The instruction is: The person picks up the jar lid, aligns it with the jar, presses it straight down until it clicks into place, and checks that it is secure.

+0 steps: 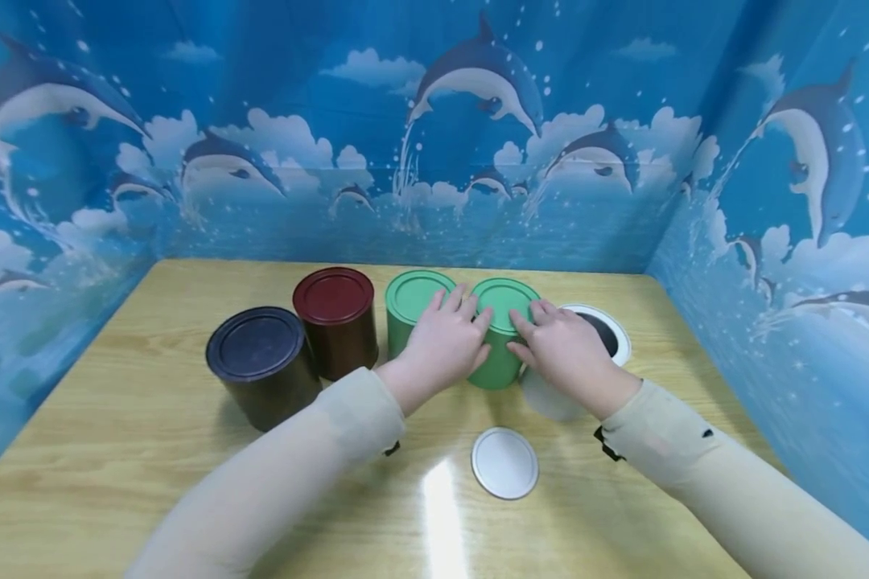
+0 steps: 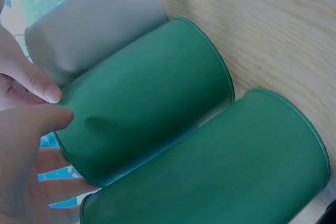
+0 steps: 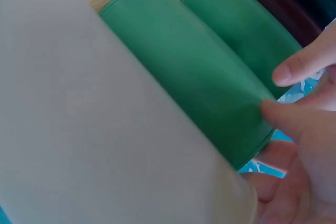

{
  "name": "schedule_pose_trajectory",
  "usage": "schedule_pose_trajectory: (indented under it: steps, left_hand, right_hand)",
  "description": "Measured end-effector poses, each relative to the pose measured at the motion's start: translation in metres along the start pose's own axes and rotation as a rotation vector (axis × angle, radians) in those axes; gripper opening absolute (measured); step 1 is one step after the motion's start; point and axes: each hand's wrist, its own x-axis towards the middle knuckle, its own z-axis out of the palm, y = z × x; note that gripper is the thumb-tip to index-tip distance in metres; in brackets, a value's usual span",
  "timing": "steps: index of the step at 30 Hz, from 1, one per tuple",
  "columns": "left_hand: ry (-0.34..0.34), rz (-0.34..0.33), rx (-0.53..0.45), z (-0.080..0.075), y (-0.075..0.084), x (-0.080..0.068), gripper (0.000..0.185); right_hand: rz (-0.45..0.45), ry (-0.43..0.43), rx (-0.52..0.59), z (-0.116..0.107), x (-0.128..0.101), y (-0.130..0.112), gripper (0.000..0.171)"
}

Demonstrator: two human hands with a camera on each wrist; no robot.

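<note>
Head view, left to right along the table (image 1: pixel 116 450): black tin (image 1: pixel 264 366), dark red tin (image 1: pixel 335 320), first green tin (image 1: pixel 411 310), second green tin (image 1: pixel 503 342), then the white tin (image 1: pixel 586 354) standing open, with a loose white lid (image 1: pixel 504 461) lying flat nearer you. All tins stand upright, long axis vertical, lids facing up; the two green ones are just beside each other mid-table. Your left hand (image 1: pixel 442 346) lies over the gap between the green tins, fingers (image 1: pixel 455 301) straight and spread, resting on the first tin's lid and against the second tin's left side. Your right hand (image 1: pixel 565 346) presses the second green tin's right side, fingers extended onto its lid rim; neither hand curls round it. Only the head view shows the lids, the black tin's top and the loose lid. The left wrist view adds the tin walls up close: white tin, second green tin (image 2: pixel 147 98) and first green tin (image 2: pixel 220 171) side by side, a fingertip at the rim. The right wrist view shows the white wall (image 3: pixel 94 119) filling the frame, touching or nearly touching the green wall (image 3: pixel 194 77); cannot tell which.
</note>
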Motion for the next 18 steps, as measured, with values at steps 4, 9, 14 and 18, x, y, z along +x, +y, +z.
schedule_pose_trajectory:
  steps: [4,9,14,18]
  left_hand:
    - [0.025,0.023,0.001,0.0009,0.0035,-0.0033,0.058]
    - [0.019,0.076,-0.043,-0.0004,0.0037,-0.0056,0.059]
    - [-0.022,0.064,-0.137,-0.0026,0.0011,-0.0051,0.061]
    - [-0.011,0.061,-0.165,-0.0011,0.0016,-0.0062,0.062]
  right_hand:
    - [0.008,-0.001,-0.006,-0.0002,-0.0017,-0.0005,0.057]
    - [0.01,-0.027,0.017,-0.0019,-0.0036,0.0009,0.055]
    - [-0.013,-0.021,0.032,-0.0036,-0.0016,0.0006,0.047]
    - [-0.024,0.015,0.019,-0.0036,-0.0015,-0.0004,0.041]
